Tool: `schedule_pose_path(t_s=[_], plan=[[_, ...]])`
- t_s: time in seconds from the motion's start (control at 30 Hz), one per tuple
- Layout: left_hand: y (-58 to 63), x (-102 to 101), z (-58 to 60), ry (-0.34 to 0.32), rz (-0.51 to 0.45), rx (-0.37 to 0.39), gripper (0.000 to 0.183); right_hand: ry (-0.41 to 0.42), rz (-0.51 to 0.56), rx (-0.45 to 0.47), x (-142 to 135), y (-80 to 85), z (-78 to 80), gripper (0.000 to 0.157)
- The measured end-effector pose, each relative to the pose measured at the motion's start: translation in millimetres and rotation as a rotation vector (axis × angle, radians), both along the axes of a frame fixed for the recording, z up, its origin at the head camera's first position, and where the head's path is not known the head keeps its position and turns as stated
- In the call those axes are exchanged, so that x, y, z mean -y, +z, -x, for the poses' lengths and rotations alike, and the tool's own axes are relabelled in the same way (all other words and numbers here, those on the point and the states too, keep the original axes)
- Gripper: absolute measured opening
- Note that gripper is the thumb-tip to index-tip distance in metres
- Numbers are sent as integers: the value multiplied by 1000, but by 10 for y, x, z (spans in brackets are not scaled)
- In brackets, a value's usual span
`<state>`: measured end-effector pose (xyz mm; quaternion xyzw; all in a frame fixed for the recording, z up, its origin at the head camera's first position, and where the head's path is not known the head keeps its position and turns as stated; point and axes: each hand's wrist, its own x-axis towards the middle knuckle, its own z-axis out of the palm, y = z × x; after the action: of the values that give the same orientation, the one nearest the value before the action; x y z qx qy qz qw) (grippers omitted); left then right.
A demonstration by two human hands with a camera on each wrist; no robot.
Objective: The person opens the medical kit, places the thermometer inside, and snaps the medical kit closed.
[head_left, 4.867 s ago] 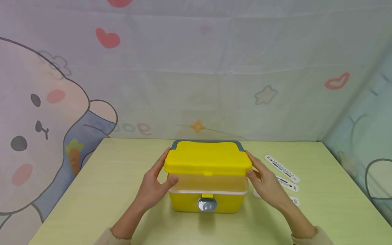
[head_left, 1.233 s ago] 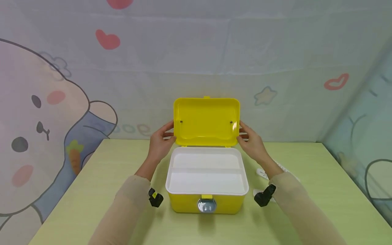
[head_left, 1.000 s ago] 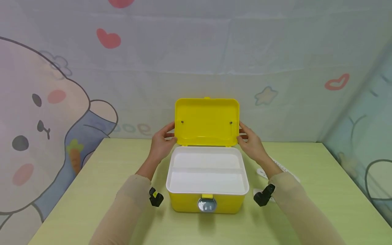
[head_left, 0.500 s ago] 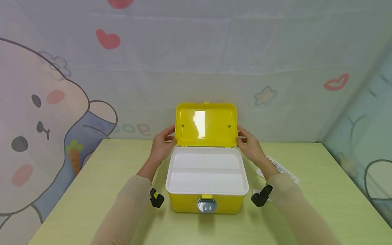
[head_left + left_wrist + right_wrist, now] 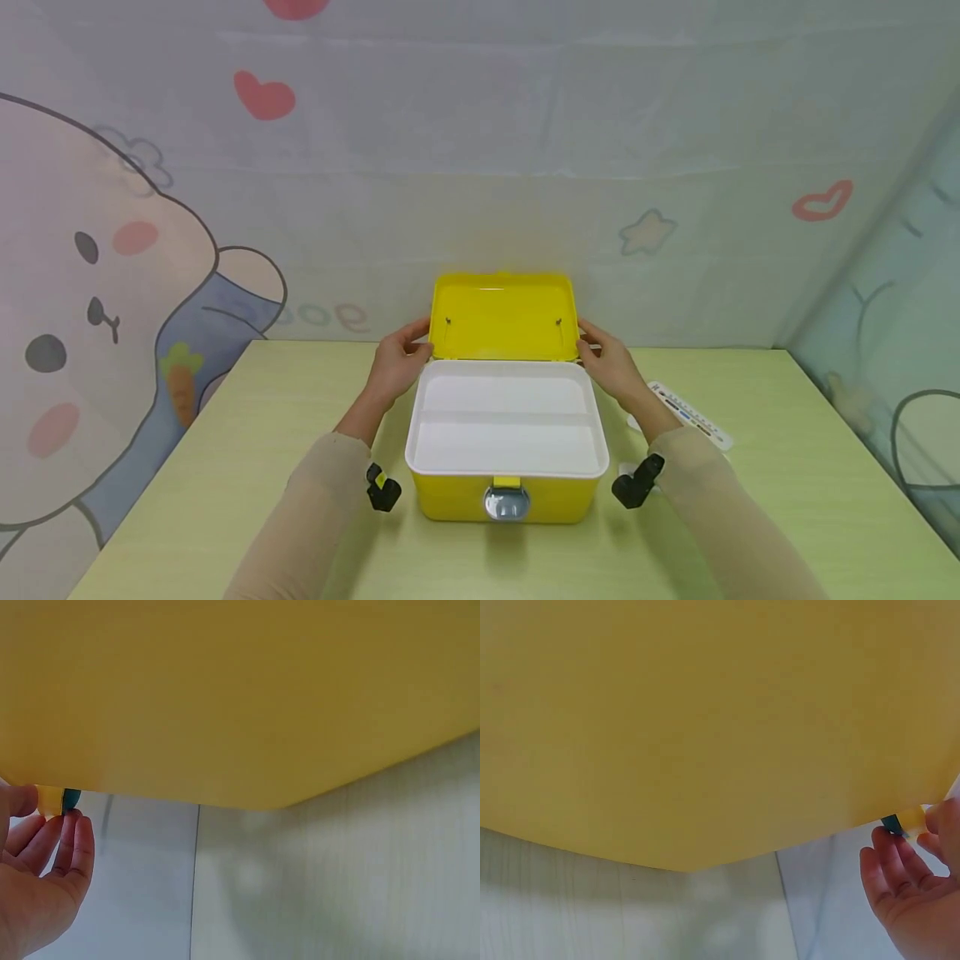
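Note:
A yellow storage box [image 5: 431,498] stands at the middle of the table, its lid [image 5: 504,317] swung up and leaning backward. Inside the box sits a white tray [image 5: 507,450] split by a low divider, with nothing in it. A round clear latch [image 5: 507,502] is on the front. My left hand [image 5: 399,362] holds the lid's left edge, thumb in front and fingers behind. On the other side my right hand [image 5: 611,367] grips the right edge the same way. Both wrist views are mostly filled by the box's yellow side wall [image 5: 240,697], with fingertips near a dark-green piece [image 5: 892,824].
White thermometer-like strips [image 5: 693,417] lie to the right of the box, partly hidden by the right forearm. The table [image 5: 810,500] meets a printed curtain [image 5: 720,275] right behind the lid. Black wrist cameras [image 5: 384,492] hang close to the box's sides.
Several seconds ago the lid lay over the box; both hands have swung it up and back. Over the last second it has tilted farther backward, the hands sinking slightly with it.

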<state>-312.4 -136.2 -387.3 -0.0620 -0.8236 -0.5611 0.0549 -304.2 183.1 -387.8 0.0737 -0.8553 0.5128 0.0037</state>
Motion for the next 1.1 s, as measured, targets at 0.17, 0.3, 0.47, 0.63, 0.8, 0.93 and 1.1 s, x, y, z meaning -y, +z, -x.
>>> schedule_pose_path(t_s=[0.17, 0.3, 0.47, 0.63, 0.8, 0.93, 1.1], plan=[[-22, -7, -11, -14, -14, 40, 42, 18, -14, 37, -18, -20, 6, 50], [-32, -3, -17, -26, -11, 56, 40, 48, 5, 65, -28, -41, 8, 51], [-57, 18, -12, -35, -2, 59, 39, 96, 42, 82, -45, -45, -10, 51], [-93, 37, 1, -43, -4, 80, 40, 115, 63, 111, -45, -49, -14, 50], [-101, 50, -2, -42, 6, 109, 42, 117, 75, 134, -41, -56, -21, 50], [-91, 60, -19, -51, 11, 120, 43, 124, 87, 143, -47, -68, -22, 50], [-95, 75, -30, -79, 8, 130, 44, 147, 112, 145, -66, -90, -29, 51]])
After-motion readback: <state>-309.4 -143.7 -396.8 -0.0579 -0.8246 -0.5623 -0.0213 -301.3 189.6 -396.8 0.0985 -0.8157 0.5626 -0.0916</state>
